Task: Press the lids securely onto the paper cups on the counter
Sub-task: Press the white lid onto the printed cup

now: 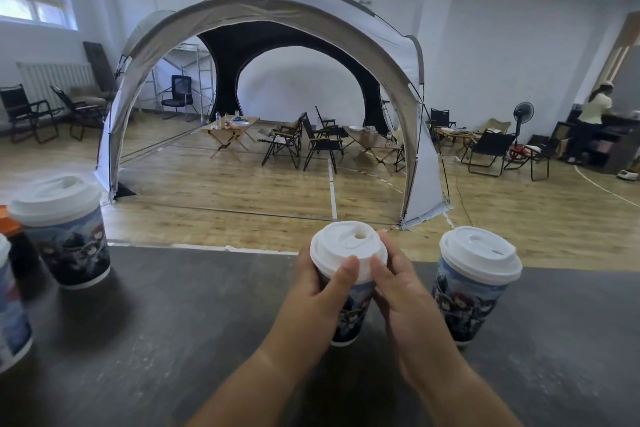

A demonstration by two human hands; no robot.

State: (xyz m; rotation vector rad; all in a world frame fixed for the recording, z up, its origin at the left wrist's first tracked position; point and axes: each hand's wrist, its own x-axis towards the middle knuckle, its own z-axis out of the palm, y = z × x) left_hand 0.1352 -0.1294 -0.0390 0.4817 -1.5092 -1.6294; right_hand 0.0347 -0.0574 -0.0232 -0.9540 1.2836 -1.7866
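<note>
White lid [348, 250] hides paper cup [350, 317] contents; left grip [311, 286], right grip [403, 303] clasp cup.

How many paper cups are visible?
4: centre cup in left hand and right hand, right cup beside it, left cup far left, edge cup cropped at left; more possibly off-frame.

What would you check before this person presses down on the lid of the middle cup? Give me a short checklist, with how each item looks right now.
1. The middle cup stands on the counter: ok.
2. The left hand and right hand grip it from both sides: ok.
3. Both thumbs rest on the near rim of the lid: ok.
4. The lid is seated evenly all round: cannot tell, fingers hide part of the rim.
5. The right cup is clear of the right hand: cannot tell, it stands very close.
</note>
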